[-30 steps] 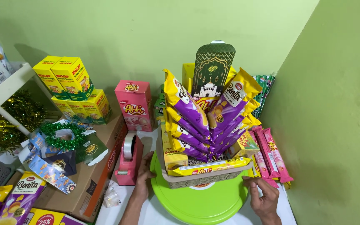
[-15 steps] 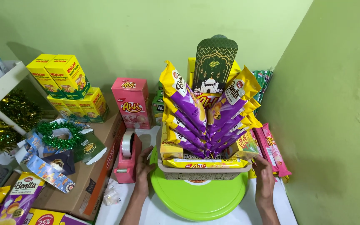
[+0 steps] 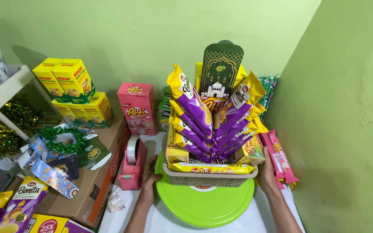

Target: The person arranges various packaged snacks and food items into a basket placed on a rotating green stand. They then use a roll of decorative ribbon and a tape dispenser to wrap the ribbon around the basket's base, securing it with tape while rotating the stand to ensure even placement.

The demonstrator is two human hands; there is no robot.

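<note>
**Q:** How are the two hands placed?

**A:** The left hand (image 3: 149, 183) is laid flat, fingers spread, against the left end of the woven basket (image 3: 208, 178). The right hand (image 3: 266, 172) is pressed against the basket's right end, beside a yellow snack packet (image 3: 249, 152). The hands are thus held well apart, with the basket clamped between them.

**Q:** Where is the basket located, and what is held in it?

**A:** The basket is seated on a round lime-green turntable (image 3: 206, 207) on the white table (image 3: 165, 220), in the corner formed by two green walls. Purple-and-yellow wafer packets (image 3: 195, 112) are fanned upright in it, and a dark green arched card (image 3: 220, 69) is stood behind them. A long yellow packet (image 3: 212, 168) is laid across the front rim.

**Q:** What is seen around it?

**A:** A pink tape dispenser (image 3: 132, 164) is set just beside the left hand, a pink box (image 3: 137, 108) behind it. Pink wafer packets (image 3: 281, 157) are leaned near the right hand. Yellow boxes (image 3: 72, 92) and green tinsel (image 3: 63, 140) are seen farther left.
</note>
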